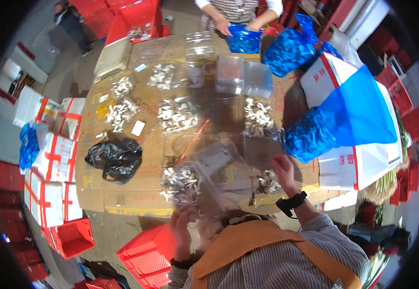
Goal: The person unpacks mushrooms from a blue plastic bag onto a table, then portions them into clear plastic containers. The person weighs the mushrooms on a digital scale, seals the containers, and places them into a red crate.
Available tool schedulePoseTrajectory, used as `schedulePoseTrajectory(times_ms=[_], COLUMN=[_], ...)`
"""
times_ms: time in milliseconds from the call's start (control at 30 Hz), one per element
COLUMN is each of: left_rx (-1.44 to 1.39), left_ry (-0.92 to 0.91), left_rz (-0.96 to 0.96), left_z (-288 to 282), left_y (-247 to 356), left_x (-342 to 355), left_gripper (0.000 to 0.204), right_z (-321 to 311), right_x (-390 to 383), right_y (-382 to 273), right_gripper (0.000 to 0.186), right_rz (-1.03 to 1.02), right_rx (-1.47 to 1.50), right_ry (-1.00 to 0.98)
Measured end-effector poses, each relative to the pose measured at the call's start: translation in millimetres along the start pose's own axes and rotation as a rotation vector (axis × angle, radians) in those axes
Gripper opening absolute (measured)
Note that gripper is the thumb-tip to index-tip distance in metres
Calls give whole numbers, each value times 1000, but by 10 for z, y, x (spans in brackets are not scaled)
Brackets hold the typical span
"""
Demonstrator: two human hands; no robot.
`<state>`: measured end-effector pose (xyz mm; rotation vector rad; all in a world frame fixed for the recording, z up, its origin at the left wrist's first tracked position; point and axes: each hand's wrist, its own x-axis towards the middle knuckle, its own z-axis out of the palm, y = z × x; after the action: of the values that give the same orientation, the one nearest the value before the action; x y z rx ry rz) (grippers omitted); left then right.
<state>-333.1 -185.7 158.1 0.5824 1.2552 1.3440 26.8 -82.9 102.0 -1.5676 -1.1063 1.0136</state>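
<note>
The right hand hangs loosely open, nothing visible in it, just beside a few mushrooms. The left hand blurs below a fuller mushroom heap — I can't tell whether it grips anything. Ahead, between both, sits blurred clear plastic; stacked containers stand farther off, probably as spares.

The apron is orange, the shirt has grey stripes, the mushrooms are whitish, the cardboard is brown, and the plastic crate is red.
</note>
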Motion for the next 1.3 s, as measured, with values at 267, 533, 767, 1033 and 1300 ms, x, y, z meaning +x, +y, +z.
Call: schedulePoseTrajectory(times_ms=[267,533,767,1033,1300], left_rx=[-126,-136,157,-241,-60], left_ry=[94,370,603,779,892], left_rz=[182,287,249,367,492], left_z=[-8,-211,-208,-174,-470], left_y=[286,219,-56,6,246], left_x=[378,136,-675,-1307,-846], left_gripper=[29,27,22,39,27], right_z=[-562,-446,-277,-201,199], right_x=[-181,186,255,432,681], right_y=[512,286,-396,-826,-960], right_gripper=[40,35,15,15,12], right_rz=[27,324,259,-20,-235], right_rx=[-534,-23,113,275,204], right_ry=[109,-363,-461,-247,-29])
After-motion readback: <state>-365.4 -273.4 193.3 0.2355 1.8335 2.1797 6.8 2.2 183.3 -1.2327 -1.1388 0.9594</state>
